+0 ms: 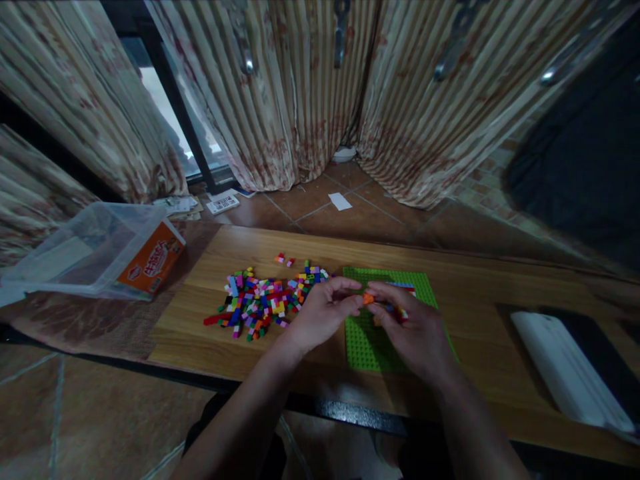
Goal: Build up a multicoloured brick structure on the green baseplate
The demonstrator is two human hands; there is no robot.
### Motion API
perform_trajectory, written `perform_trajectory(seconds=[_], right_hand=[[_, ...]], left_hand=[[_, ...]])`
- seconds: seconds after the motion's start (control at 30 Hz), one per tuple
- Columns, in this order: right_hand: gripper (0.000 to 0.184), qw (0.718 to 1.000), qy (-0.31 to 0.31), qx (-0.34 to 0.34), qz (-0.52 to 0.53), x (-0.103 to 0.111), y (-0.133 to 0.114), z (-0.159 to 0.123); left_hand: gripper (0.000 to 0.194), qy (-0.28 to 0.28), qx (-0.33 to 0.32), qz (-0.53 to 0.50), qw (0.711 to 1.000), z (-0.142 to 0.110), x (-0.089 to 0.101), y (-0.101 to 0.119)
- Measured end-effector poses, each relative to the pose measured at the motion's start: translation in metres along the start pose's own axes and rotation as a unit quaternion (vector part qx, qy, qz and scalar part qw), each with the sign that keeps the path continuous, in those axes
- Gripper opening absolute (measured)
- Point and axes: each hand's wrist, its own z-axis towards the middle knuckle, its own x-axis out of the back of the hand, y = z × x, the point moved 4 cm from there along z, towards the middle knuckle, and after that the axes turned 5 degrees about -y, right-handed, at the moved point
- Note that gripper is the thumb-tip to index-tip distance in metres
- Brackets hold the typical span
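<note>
Small orange toy building bricks [369, 299] are held up between the fingertips of both hands, above a green studded baseplate [363, 350]. My right hand [413, 327] pinches them between thumb and index finger from the right. From the left, the thumb and fingers of my left hand [325, 310] close in on the same bricks; its exact grip is too small to make out. Under and behind my right hand, some coloured bricks [407, 288] sit on the baseplate, partly hidden by the fingers. A loose pile of mixed bricks [273, 300] spreads left of my left hand.
A few bricks [281, 257] lie apart behind the pile on the wooden tabletop [200, 340]. At the left stands a clear plastic box [100, 247] with an orange label. A white object [570, 367] rests at the right, beside a dark one. Curtains [280, 100] hang behind.
</note>
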Motion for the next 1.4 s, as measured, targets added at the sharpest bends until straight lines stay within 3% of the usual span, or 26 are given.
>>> perform_trajectory(seconds=[0.17, 0.3, 0.5, 1.03, 1.4], right_hand=[[0.031, 0.995, 0.083, -0.035, -0.04, 0.027, 0.027, 0.002], [0.033, 0.996, 0.054, -0.052, -0.052, 0.03, 0.037, 0.004], [0.029, 0.996, 0.028, -0.009, -0.083, 0.021, 0.031, 0.007], [0.028, 0.989, 0.003, 0.06, -0.134, 0.015, 0.03, 0.006], [0.02, 0.986, 0.017, 0.047, -0.16, 0.011, 0.03, 0.007]], left_hand=[[0.02, 0.007, 0.009, 0.109, 0.994, -0.001, -0.002, -0.005], [0.026, -0.014, 0.013, 0.195, 0.981, -0.001, -0.007, -0.008], [0.027, -0.028, -0.004, 0.269, 0.963, 0.0, -0.011, -0.013], [0.028, -0.061, 0.003, 0.306, 0.95, 0.0, -0.01, -0.016], [0.027, -0.061, -0.003, 0.318, 0.946, 0.001, -0.011, -0.012]])
